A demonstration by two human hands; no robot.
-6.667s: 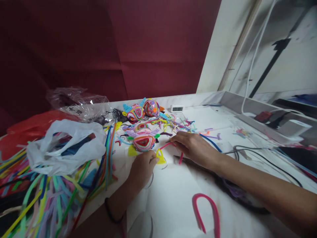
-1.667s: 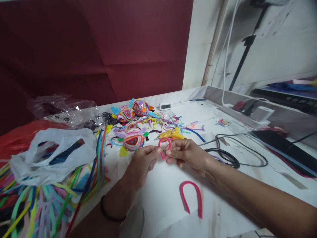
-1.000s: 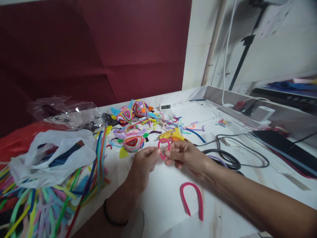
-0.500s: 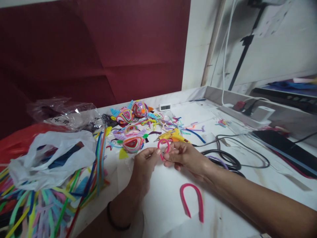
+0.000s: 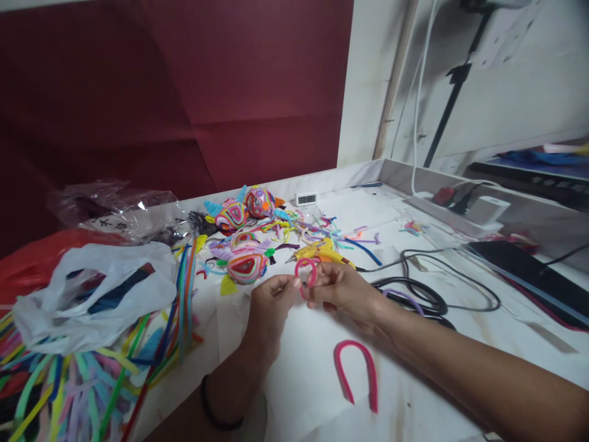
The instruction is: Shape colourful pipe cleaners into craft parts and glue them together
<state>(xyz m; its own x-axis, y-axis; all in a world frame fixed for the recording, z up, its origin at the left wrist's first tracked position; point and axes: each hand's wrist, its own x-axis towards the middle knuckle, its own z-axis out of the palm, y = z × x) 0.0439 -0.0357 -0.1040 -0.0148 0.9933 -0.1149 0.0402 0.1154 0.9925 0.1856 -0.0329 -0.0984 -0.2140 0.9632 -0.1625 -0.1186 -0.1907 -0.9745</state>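
Observation:
A pink pipe cleaner (image 5: 304,263), curled into a loop, is held between both hands above the white paper. My left hand (image 5: 275,302) pinches its left side between thumb and fingertips. On the right side, my right hand (image 5: 337,287) grips it with the fingers closed. A second pink pipe cleaner (image 5: 356,345), bent into an arch, lies on the table below my right hand. Just behind the loop rests a yellow glue gun (image 5: 324,250). Colourful craft figures (image 5: 247,267) wound from pipe cleaners sit beyond my left hand.
Many loose pipe cleaners (image 5: 76,393) fan out at the left, partly under a white plastic bag (image 5: 50,316). A black cable (image 5: 414,291) coils right of my hands. A small digital clock (image 5: 306,199) stands at the back, and a power strip (image 5: 453,215) lies along the right edge.
The pink loop has become rounder and tilted, its top leaning slightly right. Both hands keep their grip in nearly the same place.

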